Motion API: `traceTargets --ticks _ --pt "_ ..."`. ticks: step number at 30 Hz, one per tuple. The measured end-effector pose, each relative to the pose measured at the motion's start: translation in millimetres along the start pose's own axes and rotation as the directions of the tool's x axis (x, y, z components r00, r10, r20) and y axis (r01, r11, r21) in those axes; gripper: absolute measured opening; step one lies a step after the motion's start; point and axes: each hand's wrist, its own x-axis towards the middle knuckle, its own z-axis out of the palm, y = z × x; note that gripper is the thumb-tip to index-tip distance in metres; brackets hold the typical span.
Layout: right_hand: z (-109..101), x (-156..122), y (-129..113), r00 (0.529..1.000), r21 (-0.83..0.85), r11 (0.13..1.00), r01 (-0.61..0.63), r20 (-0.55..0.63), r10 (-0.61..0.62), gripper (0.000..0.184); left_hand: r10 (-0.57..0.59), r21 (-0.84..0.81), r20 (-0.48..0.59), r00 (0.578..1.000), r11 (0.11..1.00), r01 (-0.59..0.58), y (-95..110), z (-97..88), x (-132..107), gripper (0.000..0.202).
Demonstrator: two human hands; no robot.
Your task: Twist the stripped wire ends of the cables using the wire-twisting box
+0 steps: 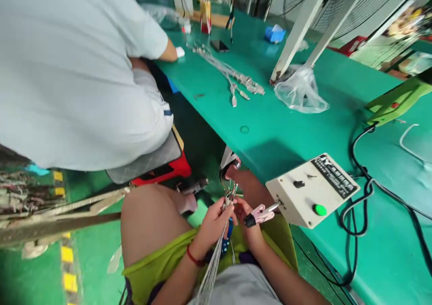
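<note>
A bundle of thin grey-white cables (213, 269) lies across my lap, its upper ends fanned out in loose wire tips. My left hand (215, 222) is closed round the bundle just below those tips. At the same tips, my right hand (250, 233) has its fingers bent and pressed against the wires. A pink clip with black tips (259, 216) partly covers the right hand. This clip sticks out from a white control box (312, 190) with a green button, at the table's edge.
On the green table (216, 98) lie more cables with plugs (236, 78), a phone (219, 46), a plastic bag (302, 91) and a green tool (394, 100). Black cords (366, 197) loop beside the box. A co-worker (77, 71) sits close on the left.
</note>
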Motion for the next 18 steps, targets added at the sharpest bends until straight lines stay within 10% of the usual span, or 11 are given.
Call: traceTargets --ticks 4,18 --pt "-7 -18 2 0.993 0.164 0.984 -0.071 0.1 0.056 0.083 0.151 0.041 0.015 0.988 0.988 -0.151 8 10.6 -22 0.05" --pt "-7 -28 -72 0.999 0.26 0.965 -0.035 0.027 0.029 0.036 0.434 0.123 0.001 0.901 0.894 -0.431 19 23.4 -39 0.04"
